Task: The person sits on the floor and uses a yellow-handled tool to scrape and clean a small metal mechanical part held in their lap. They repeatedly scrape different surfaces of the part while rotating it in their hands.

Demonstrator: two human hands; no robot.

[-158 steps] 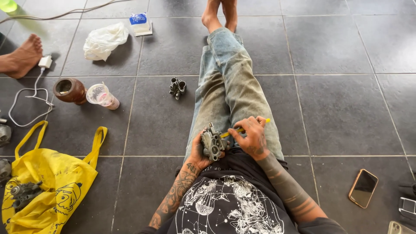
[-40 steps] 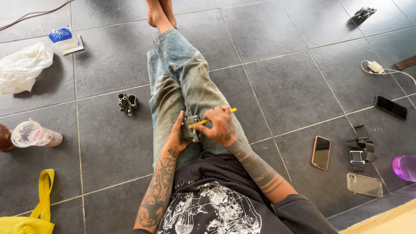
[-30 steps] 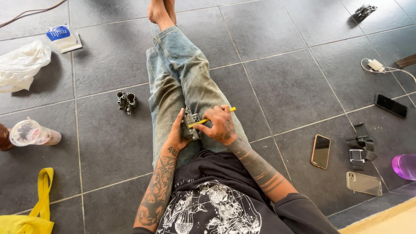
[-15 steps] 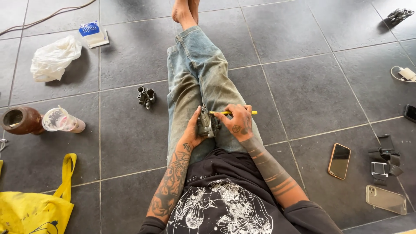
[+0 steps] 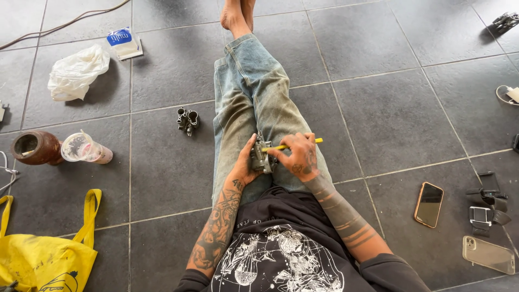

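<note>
I sit on a grey tiled floor with my jeans-clad legs stretched out. My left hand (image 5: 244, 165) grips a small grey metal engine part (image 5: 261, 157), like a carburettor, on my lap. My right hand (image 5: 299, 158) holds a thin yellow tool (image 5: 318, 141) lying sideways, its tip at the part. Both forearms are tattooed. The tool's working end is hidden between the part and my fingers.
A second small metal part (image 5: 187, 120) lies on the floor to the left. Further left are a plastic cup (image 5: 85, 149), a brown jar (image 5: 33, 146), a white bag (image 5: 76, 70), a yellow bag (image 5: 46, 259). On the right lie a phone (image 5: 429, 204) and a clear case (image 5: 488, 254).
The view has swung left, bringing the jar and yellow bag back into sight. My hands stay on my lap with the part and yellow tool, hardly shifted.
</note>
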